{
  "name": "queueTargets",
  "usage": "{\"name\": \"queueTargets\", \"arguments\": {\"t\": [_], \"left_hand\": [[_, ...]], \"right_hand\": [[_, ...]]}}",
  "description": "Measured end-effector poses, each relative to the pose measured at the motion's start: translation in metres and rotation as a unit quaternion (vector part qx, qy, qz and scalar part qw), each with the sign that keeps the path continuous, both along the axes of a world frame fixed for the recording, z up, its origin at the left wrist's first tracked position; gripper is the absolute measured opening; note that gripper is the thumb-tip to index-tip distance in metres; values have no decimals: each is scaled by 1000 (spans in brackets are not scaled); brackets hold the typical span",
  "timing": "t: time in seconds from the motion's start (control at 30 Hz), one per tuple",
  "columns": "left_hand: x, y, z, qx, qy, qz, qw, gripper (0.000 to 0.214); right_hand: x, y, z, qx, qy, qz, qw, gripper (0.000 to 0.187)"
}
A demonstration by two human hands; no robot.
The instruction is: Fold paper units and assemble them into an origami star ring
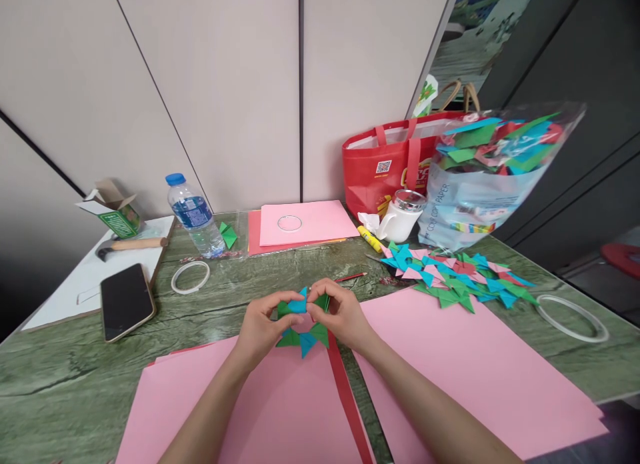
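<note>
Thumbs and forefingers of my left hand (265, 321) and right hand (345, 317) pinch the far rim of the paper star (307, 343), close together by a blue flap. Best, I'd judge, to press each fold flat with a light, even squeeze, so the points line up and no tip crumples. My hands angle inward, knuckles bent; my forearms (219, 387) slant in from both sides over the pink sheets (280, 404). Whether the star touches them I can't tell.
</note>
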State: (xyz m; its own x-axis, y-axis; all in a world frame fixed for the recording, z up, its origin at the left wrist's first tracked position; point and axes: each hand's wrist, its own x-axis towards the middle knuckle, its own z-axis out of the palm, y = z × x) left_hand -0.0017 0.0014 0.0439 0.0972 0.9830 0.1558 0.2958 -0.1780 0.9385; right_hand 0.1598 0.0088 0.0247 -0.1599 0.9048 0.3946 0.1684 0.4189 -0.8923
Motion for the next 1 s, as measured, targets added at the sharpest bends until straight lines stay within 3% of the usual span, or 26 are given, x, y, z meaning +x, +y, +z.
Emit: {"name": "queueTargets", "arguments": {"t": [0.43,0.6,0.7,0.83,1.0], "left_hand": [[0,-2,-3,48,5,7,999,13],[-2,-1,-3,45,-11,26,999,14],[-3,-1,-2,37,-8,37,999,16],[-2,-1,0,33,-4,38,999,15],[-2,-1,1,43,0,29,999,14]], "right_hand": [[1,-2,4,-18,-1,33,999,6],[7,-4,7,-33,43,106,993,19],[12,-5,13,-57,73,149,984,12],[14,-6,19,-67,28,134,988,14],[10,-4,14,-21,-9,93,995,12]]}}
